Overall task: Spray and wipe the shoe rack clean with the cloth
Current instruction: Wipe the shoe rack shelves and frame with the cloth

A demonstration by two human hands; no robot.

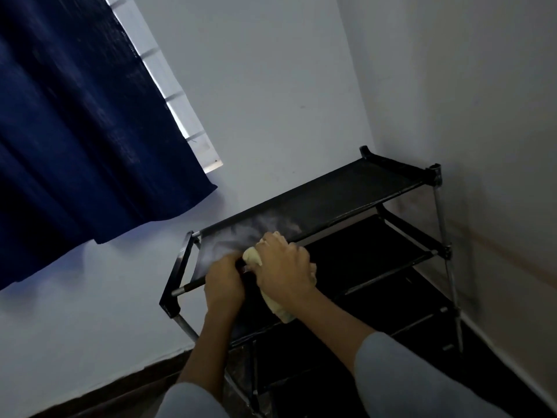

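A black shoe rack [346, 194] with fabric shelves and metal rods stands in the room's corner. Its top shelf shows a pale dusty or wet smear near my hands. My right hand [283, 267] presses a pale yellow cloth [275, 306] on the top shelf's front edge; the cloth bunches under the palm and hangs down below it. My left hand [224, 286] is closed around the front rod of the top shelf, just left of the cloth. No spray bottle is in view.
A dark blue curtain [78, 131] hangs over a window at the upper left. Pale walls meet behind the rack. Lower shelves [376, 260] sit under the top one. Dark floor [126, 390] runs along the wall's base.
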